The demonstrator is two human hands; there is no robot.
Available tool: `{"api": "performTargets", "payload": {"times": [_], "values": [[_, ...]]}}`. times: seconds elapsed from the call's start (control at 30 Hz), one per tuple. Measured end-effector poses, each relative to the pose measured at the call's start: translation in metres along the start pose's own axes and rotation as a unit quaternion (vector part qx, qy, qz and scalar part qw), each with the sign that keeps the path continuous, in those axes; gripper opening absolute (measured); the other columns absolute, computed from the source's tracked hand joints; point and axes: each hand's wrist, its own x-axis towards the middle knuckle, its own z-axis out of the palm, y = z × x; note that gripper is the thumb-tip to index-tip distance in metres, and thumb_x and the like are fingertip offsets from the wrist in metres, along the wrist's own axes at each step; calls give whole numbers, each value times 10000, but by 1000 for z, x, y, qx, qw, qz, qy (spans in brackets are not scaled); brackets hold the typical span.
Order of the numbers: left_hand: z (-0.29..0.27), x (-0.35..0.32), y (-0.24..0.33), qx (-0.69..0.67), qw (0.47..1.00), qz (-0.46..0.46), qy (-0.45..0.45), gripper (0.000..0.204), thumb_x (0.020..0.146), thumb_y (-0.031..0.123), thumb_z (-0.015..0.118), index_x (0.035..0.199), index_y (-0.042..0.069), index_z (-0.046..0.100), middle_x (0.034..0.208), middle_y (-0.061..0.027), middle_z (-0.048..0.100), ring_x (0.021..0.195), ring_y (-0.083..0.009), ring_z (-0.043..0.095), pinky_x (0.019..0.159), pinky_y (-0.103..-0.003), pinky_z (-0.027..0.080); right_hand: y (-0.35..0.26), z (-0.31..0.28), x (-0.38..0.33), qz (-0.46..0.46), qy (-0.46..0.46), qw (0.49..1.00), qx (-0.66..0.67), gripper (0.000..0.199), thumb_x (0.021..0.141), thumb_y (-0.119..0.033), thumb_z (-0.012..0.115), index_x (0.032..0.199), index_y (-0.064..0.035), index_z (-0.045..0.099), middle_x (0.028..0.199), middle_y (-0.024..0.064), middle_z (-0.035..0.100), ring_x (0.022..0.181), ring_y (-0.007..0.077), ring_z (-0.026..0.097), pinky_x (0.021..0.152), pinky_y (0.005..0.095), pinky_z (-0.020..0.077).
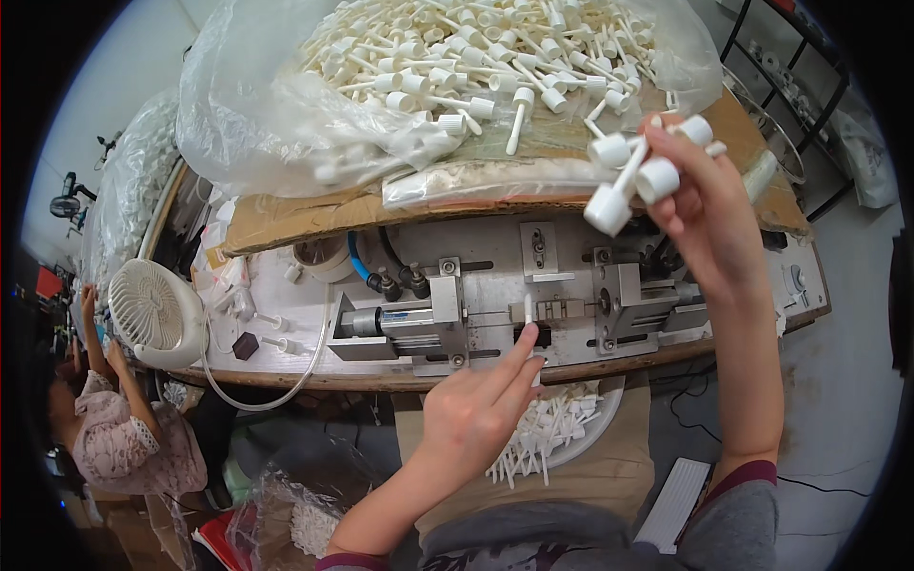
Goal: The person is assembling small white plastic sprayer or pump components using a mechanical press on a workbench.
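White capped stems (447,67) are filling the plastic bag (238,114) at twelve o'clock; more are lying in the bowl (609,414) at six. Right hand (705,209) is gripping several caps (633,176). Left hand (476,414) is pinching a stem (528,306) at the metal jig (533,314).

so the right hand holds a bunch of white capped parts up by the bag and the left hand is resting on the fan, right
Not quite. The head view shows the left hand at the metal press fixture, fingers on a white piece, not on the fan. The right hand does hold white capped parts by the bag.

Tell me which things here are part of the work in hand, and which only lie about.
In use: left hand, right hand, white capped sticks, metal press fixture, stick pile, bowl of sticks.
Lying about: small white fan, tape roll.
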Motion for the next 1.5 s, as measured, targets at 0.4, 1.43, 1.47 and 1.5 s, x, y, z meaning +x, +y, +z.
{"api": "performTargets", "payload": {"times": [0.4, 1.43, 1.47, 1.5], "values": [[5, 14, -2, 28, 999, 4, -42, 305, 747, 145, 777, 1017, 15, 718, 1196, -144, 697, 586, -152, 608, 525, -268, 435, 24, 7, -54, 115, -16, 993, -8, 167, 948, -165, 650, 1046, -41, 595, 773, 42, 657, 513, 50, 552, 409, 185, 404], [8, 7, -7, 24, 999, -20, -28, 316, 693, 169, 814, 980, 65, 734, 1270, -96, 674, 530, -171, 566, 569, -276, 473, 43, 3, -94, 135, 7, 989, -56, 126, 939, -148, 634, 970, -43, 571, 735, 64, 641, 463, 63, 506, 372, 189, 354], [6, 5, -7, 18, 999, -22, -30, 322, 695, 171, 814, 988, 64, 732, 1278, -98, 669, 547, -173, 583, 576, -279, 476, 44, 4, -95, 138, 2, 989, -56, 129, 938, -150, 634, 969, -43, 568, 731, 61, 635, 454, 63, 496, 367, 190, 349], [2, 7, -5, -62, 996, -50, -32, 432, 709, 189, 812, 1103, 56, 698, 1305, -104, 650, 683, -218, 659, 629, -311, 519, 45, 2, -98, 142, 11, 989, -47, 131, 934, -146, 636, 969, -41, 567, 725, 57, 627, 446, 62, 485, 359, 191, 343]]}}
